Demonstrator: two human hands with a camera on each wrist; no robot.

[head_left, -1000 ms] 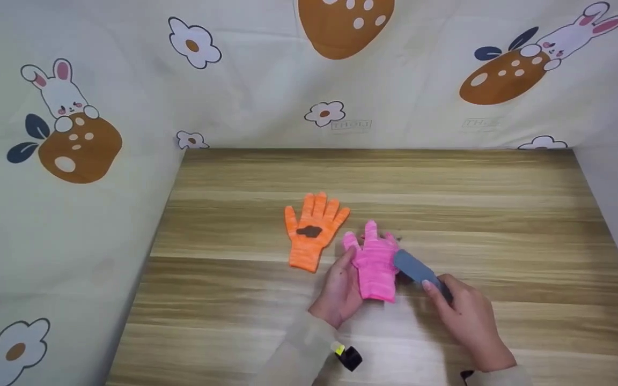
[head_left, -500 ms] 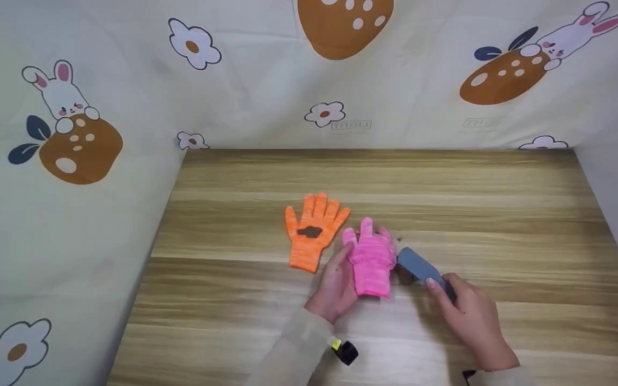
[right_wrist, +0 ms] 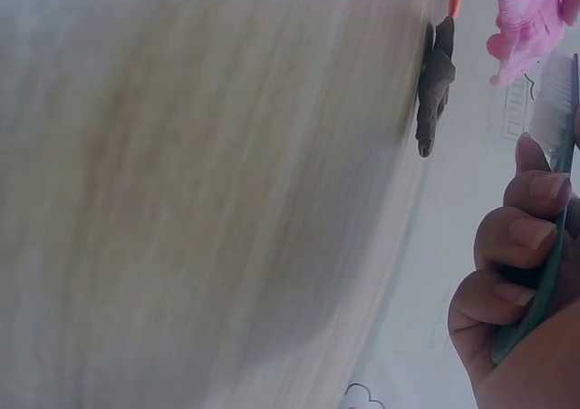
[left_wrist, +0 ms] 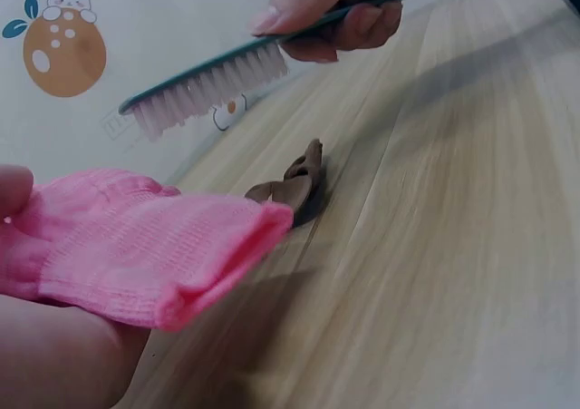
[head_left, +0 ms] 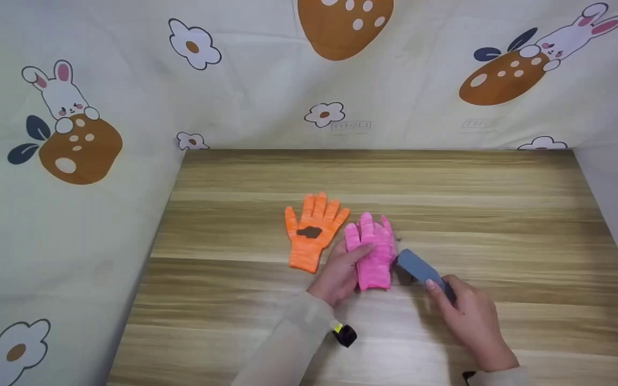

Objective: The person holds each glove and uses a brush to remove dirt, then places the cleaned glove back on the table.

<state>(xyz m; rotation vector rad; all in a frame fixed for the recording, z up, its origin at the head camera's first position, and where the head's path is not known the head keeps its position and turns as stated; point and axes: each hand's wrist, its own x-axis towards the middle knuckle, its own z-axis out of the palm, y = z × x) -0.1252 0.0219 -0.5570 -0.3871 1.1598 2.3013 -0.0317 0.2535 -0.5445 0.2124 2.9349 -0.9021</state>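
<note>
My left hand (head_left: 337, 274) holds a pink knitted glove (head_left: 377, 268) above the table, thumb laid across its front. The glove's cuff (left_wrist: 227, 246) points towards the left wrist camera. My right hand (head_left: 471, 320) grips a blue-green scrub brush (head_left: 419, 266) by its handle, with the thumb along the back. Pale bristles (left_wrist: 208, 92) face down in the left wrist view. The brush head is just right of the glove in the head view. A brown twisted lump (left_wrist: 292, 187) lies on the table, mostly hidden behind the pink glove from above.
An orange knitted glove (head_left: 304, 257) with a dark patch (head_left: 309, 232) on its palm lies flat, left of the pink one. The wood-grain table (head_left: 223, 321) meets cloth walls (head_left: 255, 80) printed with rabbits and flowers at the back and sides.
The pink glove has shifted slightly away from me, and my left thumb has come over its front. The brush, which was against the glove's right edge, has drawn slightly right.
</note>
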